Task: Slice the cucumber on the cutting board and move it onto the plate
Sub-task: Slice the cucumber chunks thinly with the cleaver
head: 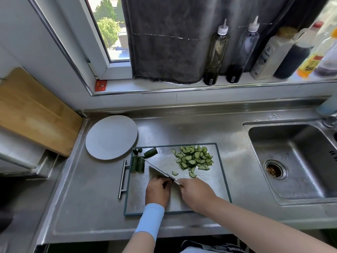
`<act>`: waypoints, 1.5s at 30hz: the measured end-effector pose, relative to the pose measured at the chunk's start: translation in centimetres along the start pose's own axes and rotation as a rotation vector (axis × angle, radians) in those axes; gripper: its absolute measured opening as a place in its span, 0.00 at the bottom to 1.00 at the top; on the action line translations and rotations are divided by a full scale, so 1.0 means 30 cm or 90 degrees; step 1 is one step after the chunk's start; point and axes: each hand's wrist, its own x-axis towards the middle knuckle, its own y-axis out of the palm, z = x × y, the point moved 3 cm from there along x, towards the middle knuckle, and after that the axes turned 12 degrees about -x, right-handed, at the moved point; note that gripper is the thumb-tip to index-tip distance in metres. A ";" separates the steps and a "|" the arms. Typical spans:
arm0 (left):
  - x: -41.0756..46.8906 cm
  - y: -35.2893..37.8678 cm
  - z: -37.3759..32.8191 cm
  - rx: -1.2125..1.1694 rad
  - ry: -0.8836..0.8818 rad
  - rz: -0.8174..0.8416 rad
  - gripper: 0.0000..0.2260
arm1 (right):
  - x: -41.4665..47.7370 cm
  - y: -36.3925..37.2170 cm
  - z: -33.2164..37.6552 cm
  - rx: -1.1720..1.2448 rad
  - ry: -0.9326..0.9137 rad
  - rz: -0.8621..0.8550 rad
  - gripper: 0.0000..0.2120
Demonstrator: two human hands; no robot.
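A steel cutting board [217, 183] with a dark rim lies on the counter. A heap of half-moon cucumber slices [193, 157] sits at its far right. Uncut cucumber pieces [138, 164] lie at its far left, with another chunk [150, 152] just behind them. My right hand [197, 194] grips the handle of a broad knife [160, 172], whose blade points toward the uncut pieces. My left hand [157, 191] has its fingers curled against the blade's left side; whatever is under it is hidden. The white plate [111, 137] stands bare, behind and left of the board.
A sink [291, 161] lies to the right of the board. Several sauce bottles [217, 52] stand on the window sill behind. A wooden board [32, 114] leans at the far left. The board's metal handle [123, 178] sticks out on its left side.
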 end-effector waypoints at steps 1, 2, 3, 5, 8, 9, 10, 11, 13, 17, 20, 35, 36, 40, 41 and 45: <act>0.000 -0.004 -0.006 0.008 -0.002 0.002 0.03 | -0.014 0.000 -0.006 0.001 -0.006 -0.007 0.09; 0.001 -0.007 -0.011 0.015 0.002 0.002 0.02 | -0.027 -0.001 -0.011 -0.003 -0.013 -0.012 0.08; 0.002 -0.008 -0.015 0.019 0.005 0.002 0.02 | -0.038 0.000 -0.018 -0.011 -0.019 -0.016 0.08; 0.002 -0.011 -0.023 0.024 0.006 0.001 0.02 | -0.053 0.002 -0.034 -0.025 -0.023 -0.021 0.08; 0.003 -0.010 -0.025 0.033 0.013 0.004 0.02 | -0.067 0.012 -0.055 -0.026 -0.017 -0.024 0.08; 0.003 -0.009 -0.023 0.036 0.015 0.003 0.02 | -0.070 0.014 -0.059 -0.024 -0.017 -0.023 0.08; 0.001 -0.010 -0.021 0.037 0.014 0.002 0.02 | -0.071 0.017 -0.059 -0.019 -0.017 -0.021 0.08; 0.000 -0.009 -0.019 0.037 0.012 0.002 0.02 | -0.070 0.021 -0.057 -0.013 -0.016 -0.018 0.08; -0.002 -0.007 -0.014 0.037 0.010 -0.002 0.02 | -0.065 0.026 -0.051 -0.004 -0.012 -0.013 0.08; -0.001 0.000 -0.001 0.039 0.013 -0.002 0.03 | -0.032 0.024 -0.041 0.000 0.004 0.009 0.09; 0.001 0.008 0.014 0.041 0.007 -0.002 0.04 | 0.012 0.021 -0.026 0.012 0.020 0.034 0.10; -0.004 0.009 0.000 0.044 0.009 0.002 0.03 | -0.051 0.022 -0.040 -0.002 -0.019 -0.015 0.09; -0.005 0.009 -0.001 0.042 0.012 -0.001 0.03 | -0.061 0.022 -0.046 -0.008 -0.021 -0.014 0.10; -0.004 0.010 0.000 0.042 0.010 -0.002 0.03 | -0.083 0.020 -0.063 -0.025 -0.019 -0.016 0.13; -0.004 0.011 0.001 0.041 0.008 -0.002 0.03 | -0.083 0.019 -0.063 -0.027 -0.016 -0.012 0.13; -0.004 0.009 0.007 0.038 0.007 -0.003 0.03 | -0.073 0.021 -0.050 -0.007 -0.011 -0.002 0.11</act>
